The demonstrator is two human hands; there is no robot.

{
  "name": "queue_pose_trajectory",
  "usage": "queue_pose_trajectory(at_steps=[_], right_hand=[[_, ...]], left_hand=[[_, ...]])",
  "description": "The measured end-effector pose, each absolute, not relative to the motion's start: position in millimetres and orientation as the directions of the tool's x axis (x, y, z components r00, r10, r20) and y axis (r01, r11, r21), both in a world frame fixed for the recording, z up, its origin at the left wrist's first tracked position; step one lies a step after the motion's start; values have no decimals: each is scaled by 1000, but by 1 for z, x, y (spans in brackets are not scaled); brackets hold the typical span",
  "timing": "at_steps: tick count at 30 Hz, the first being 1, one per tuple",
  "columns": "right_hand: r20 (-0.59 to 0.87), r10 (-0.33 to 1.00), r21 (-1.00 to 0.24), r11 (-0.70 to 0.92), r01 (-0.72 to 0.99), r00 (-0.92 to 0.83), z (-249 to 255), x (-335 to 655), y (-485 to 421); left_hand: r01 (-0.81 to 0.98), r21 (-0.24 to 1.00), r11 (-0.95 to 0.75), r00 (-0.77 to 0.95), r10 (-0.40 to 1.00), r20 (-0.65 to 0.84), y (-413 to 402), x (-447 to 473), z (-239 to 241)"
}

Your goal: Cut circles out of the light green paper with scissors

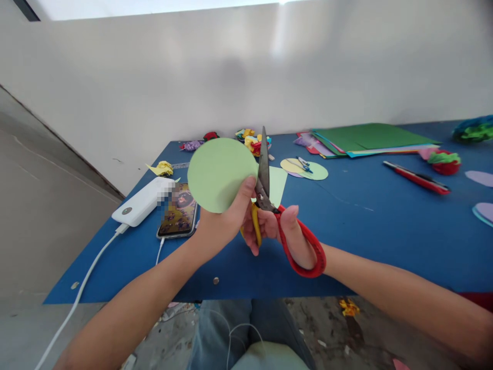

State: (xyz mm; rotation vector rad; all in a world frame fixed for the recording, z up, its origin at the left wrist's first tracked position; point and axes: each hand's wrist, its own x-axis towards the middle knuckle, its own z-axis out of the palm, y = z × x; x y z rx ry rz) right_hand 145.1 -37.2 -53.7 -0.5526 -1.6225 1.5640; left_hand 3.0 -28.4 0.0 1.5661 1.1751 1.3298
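My left hand point(223, 221) pinches the lower right edge of a light green paper circle point(219, 172), holding it upright above the blue table point(385, 226). My right hand point(283, 231) grips scissors point(269, 205) with red and yellow handles. Their blades point up along the circle's right edge. A light green offcut point(278, 182) hangs just right of the blades.
A white power bank point(142, 201) and a phone point(177, 211) with cables lie at the left. Paper circles with a compass point(304, 167), a stack of coloured paper point(365, 139), a red utility knife point(418, 177) and several crumpled paper flowers lie further back and right.
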Motion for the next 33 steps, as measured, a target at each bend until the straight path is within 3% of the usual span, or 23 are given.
queue_pose_trajectory(at_steps=[5, 17, 33], right_hand=[[198, 785, -975, 93, -204, -587, -51, 145, -38], [262, 750, -960, 140, -242, -608, -54, 145, -36], [266, 776, -958, 147, -247, -572, -50, 143, -39]], left_hand=[[171, 939, -298, 62, 955, 291, -29, 2, 0], [204, 907, -368, 62, 930, 363, -26, 2, -2], [257, 903, -345, 85, 939, 334, -25, 1, -1]])
